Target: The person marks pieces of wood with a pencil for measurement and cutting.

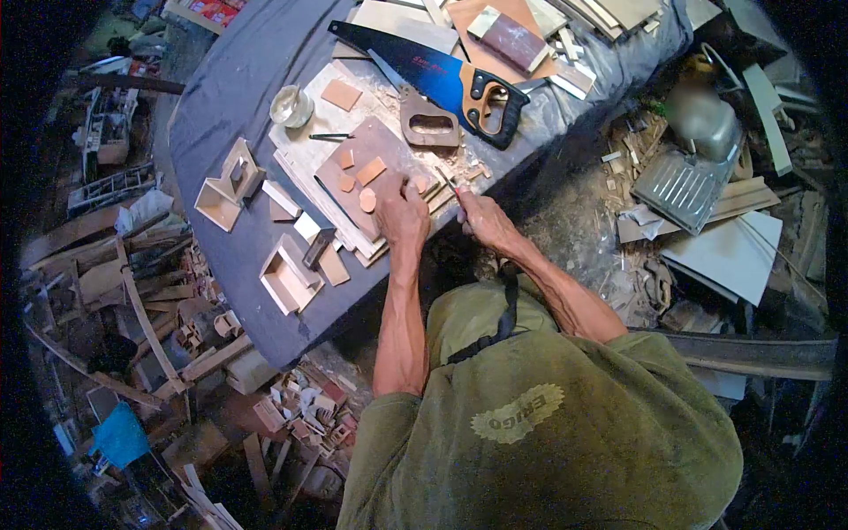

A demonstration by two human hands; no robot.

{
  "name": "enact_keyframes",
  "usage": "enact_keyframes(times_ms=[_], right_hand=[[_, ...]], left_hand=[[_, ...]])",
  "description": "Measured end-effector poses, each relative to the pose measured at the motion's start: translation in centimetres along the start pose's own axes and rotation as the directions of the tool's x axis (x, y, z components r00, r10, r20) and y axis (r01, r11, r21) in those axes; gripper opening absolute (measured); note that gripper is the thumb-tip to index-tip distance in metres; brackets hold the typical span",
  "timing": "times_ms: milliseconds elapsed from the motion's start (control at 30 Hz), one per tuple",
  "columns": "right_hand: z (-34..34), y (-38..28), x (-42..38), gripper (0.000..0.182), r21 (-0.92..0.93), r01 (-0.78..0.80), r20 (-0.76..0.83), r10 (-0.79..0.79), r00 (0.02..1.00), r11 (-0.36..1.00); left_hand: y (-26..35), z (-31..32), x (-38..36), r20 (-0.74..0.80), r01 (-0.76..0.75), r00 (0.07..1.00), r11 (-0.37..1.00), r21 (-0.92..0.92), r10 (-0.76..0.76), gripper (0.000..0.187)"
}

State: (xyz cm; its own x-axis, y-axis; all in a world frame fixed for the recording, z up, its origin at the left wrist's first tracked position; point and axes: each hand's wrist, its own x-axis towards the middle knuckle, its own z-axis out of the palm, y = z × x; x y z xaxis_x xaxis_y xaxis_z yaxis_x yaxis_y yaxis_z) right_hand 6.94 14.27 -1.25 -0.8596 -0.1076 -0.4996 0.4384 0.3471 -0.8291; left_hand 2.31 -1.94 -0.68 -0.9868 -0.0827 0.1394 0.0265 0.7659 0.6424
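Note:
My left hand (402, 215) presses down on a small wooden piece (420, 184) at the near edge of a dark brown board (371, 150). My right hand (481, 216) is closed around a thin blade-like tool (447, 181) whose tip meets that piece. Three small cut wooden shapes (359, 177) lie on the board just left of my left hand. Wood shavings (464, 163) are scattered beside the tool.
A blue handsaw (424, 66) and a second saw with a wooden handle (428, 124) lie behind the board. Small open wooden boxes (287, 278) and a glass jar (290, 106) sit on the grey cloth-covered table (238, 71). Scrap wood litters the floor all round.

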Motion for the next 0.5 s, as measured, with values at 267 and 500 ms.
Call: enact_keyframes(times_ms=[267,500], right_hand=[[1.4,1.0,-0.1,0.032,-0.376,0.304,-0.027,-0.338,0.941,0.875],[1.8,2.8,0.6,0.026,-0.541,0.471,-0.024,-0.572,0.82,0.697]], left_hand=[[1.0,0.3,0.2,0.057,0.117,0.991,0.992,0.043,-0.119,0.021],[0.9,0.8,0.2,-0.049,-0.012,0.999,0.998,-0.062,0.009,0.018]])
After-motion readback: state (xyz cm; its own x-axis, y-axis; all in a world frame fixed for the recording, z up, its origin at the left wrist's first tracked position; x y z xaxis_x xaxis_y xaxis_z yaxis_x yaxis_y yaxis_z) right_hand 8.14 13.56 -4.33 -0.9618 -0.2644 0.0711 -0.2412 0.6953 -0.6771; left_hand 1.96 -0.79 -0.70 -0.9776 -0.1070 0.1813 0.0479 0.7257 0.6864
